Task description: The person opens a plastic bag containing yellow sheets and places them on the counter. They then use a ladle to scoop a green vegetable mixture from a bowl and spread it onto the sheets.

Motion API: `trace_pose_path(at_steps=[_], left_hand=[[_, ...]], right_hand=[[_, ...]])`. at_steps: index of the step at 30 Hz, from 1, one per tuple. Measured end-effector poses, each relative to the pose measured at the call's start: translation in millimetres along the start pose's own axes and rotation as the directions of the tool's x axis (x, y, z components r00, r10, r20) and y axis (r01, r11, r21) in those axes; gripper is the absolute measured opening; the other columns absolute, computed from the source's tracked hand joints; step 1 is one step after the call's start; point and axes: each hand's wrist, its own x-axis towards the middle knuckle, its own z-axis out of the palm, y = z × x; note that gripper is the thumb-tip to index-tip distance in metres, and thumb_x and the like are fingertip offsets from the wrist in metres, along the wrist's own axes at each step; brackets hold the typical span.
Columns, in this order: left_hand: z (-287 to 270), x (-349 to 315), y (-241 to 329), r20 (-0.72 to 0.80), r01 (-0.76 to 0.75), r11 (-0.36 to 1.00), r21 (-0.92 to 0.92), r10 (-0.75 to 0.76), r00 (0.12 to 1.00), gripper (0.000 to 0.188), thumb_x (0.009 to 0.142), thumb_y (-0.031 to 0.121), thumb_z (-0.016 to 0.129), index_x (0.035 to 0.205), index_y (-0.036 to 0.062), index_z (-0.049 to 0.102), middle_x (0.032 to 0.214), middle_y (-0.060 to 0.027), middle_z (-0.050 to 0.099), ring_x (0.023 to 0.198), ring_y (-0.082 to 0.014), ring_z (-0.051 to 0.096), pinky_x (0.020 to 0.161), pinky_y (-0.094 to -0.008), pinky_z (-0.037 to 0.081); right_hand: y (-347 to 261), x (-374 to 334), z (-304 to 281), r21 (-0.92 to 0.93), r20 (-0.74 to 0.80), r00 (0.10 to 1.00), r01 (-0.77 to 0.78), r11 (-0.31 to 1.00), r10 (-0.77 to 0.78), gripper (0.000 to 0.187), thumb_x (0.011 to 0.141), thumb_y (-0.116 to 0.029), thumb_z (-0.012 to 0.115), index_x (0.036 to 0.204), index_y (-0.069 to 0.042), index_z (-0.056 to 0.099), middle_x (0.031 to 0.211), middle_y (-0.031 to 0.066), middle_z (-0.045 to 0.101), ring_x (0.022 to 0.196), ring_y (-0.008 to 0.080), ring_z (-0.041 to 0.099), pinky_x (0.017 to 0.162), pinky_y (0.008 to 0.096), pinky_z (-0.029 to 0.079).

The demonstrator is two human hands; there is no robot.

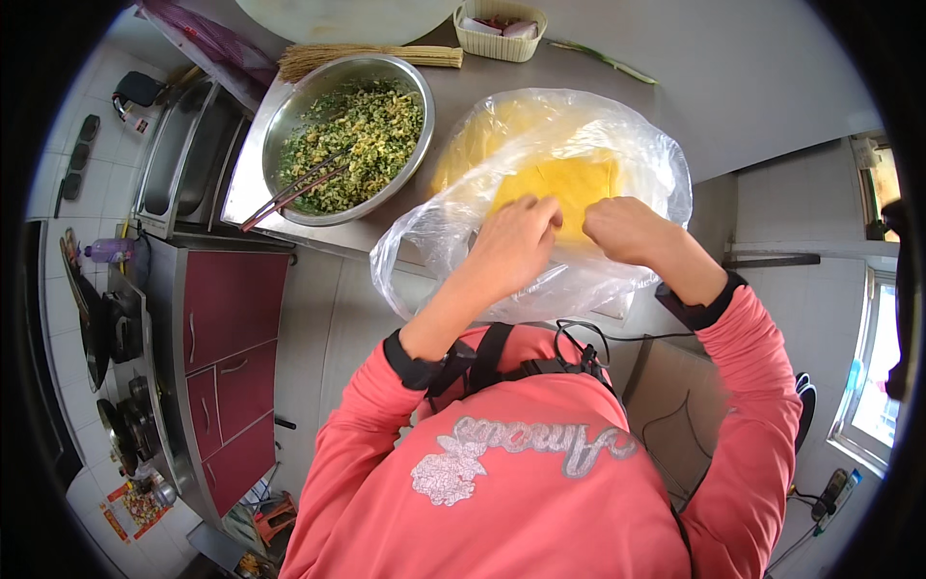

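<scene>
Beside steel bowl (313, 89), crumpled bag (424, 241) around yellow sheets (559, 183), perhaps dough

Silver script (526, 434) on pink sweatshirt (502, 531)

At the far side we see a straw bundle (323, 58), a pale basket (501, 45) and a scallion (608, 61); left, red cabinets (236, 309); right, a bright window (876, 376).

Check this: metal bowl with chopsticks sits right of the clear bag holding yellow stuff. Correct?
Wrong side: the head view shows the metal bowl left of the clear bag. The chopsticks and the yellow stuff are as you say.
</scene>
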Motion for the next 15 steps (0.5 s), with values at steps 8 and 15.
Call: trace_pose_path(at_steps=[8, 15], left_hand=[[47.8, -18.6, 0.7, 0.512, -0.120, 0.993, -0.009, 0.108, 0.852, 0.037, 0.080, 0.004, 0.052, 0.117, 0.0018, 0.054, 0.104, -0.0194, 0.060, 0.101, -0.0383, 0.055, 0.088, -0.0466, 0.045], [55.1, -18.4, 3.4, 0.646, -0.122, 0.991, 0.048, 0.062, 0.761, 0.059, 0.079, 0.006, 0.054, 0.137, -0.0003, 0.042, 0.112, -0.0203, 0.059, 0.109, -0.0378, 0.053, 0.096, -0.0445, 0.042]], right_hand=[[-5.2, -14.1, 19.4, 0.121, 0.344, 0.875, -0.401, 0.908, 0.340, 0.022, 0.079, -0.003, 0.051, 0.093, 0.002, 0.068, 0.093, 0.0213, 0.068, 0.088, 0.0381, 0.066, 0.077, 0.0434, 0.054], [27.7, -5.7, 51.1, 0.303, 0.269, 0.692, -0.721, 0.623, 0.670, 0.027, 0.080, -0.008, 0.054, 0.103, -0.002, 0.067, 0.099, 0.0202, 0.069, 0.089, 0.0306, 0.069, 0.080, 0.0397, 0.054]])
